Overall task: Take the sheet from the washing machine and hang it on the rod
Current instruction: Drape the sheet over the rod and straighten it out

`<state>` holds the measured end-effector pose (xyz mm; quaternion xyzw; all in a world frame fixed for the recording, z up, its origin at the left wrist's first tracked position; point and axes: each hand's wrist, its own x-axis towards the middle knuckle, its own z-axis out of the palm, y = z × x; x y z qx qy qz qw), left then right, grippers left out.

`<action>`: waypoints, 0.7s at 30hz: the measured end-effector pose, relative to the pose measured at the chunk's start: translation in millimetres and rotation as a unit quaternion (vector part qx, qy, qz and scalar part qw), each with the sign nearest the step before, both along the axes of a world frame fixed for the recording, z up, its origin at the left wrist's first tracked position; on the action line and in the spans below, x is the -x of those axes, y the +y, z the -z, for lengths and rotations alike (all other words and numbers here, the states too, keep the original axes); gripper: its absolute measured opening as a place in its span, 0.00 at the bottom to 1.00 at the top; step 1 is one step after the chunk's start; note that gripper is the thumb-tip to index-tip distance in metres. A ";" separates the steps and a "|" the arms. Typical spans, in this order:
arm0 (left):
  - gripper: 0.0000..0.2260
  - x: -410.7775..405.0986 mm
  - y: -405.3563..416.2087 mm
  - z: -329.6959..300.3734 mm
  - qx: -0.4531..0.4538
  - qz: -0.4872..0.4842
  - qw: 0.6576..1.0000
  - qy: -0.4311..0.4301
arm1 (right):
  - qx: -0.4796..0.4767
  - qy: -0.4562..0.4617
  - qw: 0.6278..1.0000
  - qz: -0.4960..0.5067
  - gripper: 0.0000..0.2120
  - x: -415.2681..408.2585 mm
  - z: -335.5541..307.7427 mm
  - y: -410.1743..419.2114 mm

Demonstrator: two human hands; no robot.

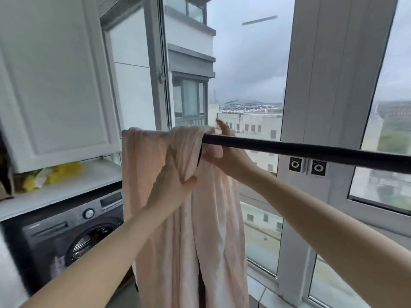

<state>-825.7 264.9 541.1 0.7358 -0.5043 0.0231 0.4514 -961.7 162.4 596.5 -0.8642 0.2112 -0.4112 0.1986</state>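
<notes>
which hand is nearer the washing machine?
Left. The left hand grips a fold of the pink sheet on the side toward the washing machine, which sits low at the left. The right hand holds the sheet under the rod, farther right.

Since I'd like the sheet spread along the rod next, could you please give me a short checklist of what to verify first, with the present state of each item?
1. Sheet is over the rod: ok, it hangs down on the near side.
2. Sheet is spread out: not ok, it is bunched at the rod's left part.
3. Left hand has a hold: ok, it pinches a fold below the rod.
4. Right hand has a hold: ok, it grips cloth at the rod.
5. Rod to the right is free: ok, bare as far as shown.
6. Sheet's lower edge is off the floor: cannot tell, out of frame.
</notes>
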 end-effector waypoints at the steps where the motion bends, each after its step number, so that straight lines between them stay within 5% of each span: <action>1: 0.41 -0.1 2.8 0.8 -0.010 0.002 1.000 0.016 | -0.012 0.002 1.000 -0.022 0.39 -1.8 -0.9 -1.9; 6: 0.05 -17.6 2.3 12.9 -0.064 -0.038 0.997 -0.013 | -0.002 -0.004 0.999 -0.047 0.24 -5.0 -4.4 -16.9; 10: 0.09 -23.7 12.1 10.2 -0.026 -0.083 0.996 -0.034 | -0.044 -0.086 0.993 -0.067 0.06 2.0 -4.6 -27.6; 13: 0.09 -24.7 25.7 -16.3 0.028 -0.136 0.988 -0.065 | -0.043 -0.092 0.995 0.009 0.08 10.0 -14.4 -36.7; 17: 0.07 -12.8 27.5 -73.1 0.074 -0.183 0.973 -0.117 | -0.007 0.028 0.992 0.121 0.11 31.8 -29.1 -55.9; 21: 0.07 22.0 6.6 -131.1 0.101 -0.165 0.968 -0.161 | -0.053 0.034 0.996 0.065 0.08 69.3 3.0 -66.9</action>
